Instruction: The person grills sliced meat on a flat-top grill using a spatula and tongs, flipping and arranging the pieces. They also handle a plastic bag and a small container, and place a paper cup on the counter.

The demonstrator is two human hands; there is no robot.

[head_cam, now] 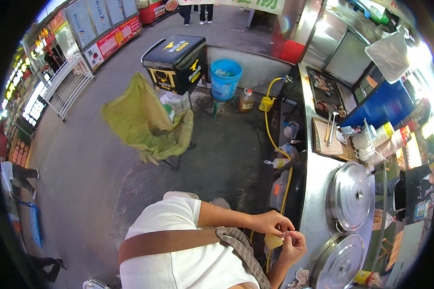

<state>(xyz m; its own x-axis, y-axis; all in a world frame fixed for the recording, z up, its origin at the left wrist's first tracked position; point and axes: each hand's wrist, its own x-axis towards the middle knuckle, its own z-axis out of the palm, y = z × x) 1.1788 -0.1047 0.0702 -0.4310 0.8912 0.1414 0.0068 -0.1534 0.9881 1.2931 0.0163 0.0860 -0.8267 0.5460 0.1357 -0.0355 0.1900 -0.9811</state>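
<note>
My left hand (273, 222) is the upper one in the head view, its bare arm reaching in from a white sleeve. My right hand (293, 247) is just below it, fingertips meeting those of the left. Between them they pinch a small pale yellow item (273, 241), which hangs beneath the fingers. Its exact kind is unclear, and fingers hide its top. Both hands are at the near edge of a stainless steel counter (316, 177). Two round metal pot lids, an upper lid (350, 195) and a lower lid (341, 265), lie beyond them. A crumpled cloth (300, 278) is near my right wrist.
A yellow hose (268, 126) runs along the counter's front. Farther along are a cutting board (341, 150) with tools and a griddle (325, 90). An olive folding chair (144, 119), blue bucket (226, 85) and black delivery box (175, 61) stand on the floor side.
</note>
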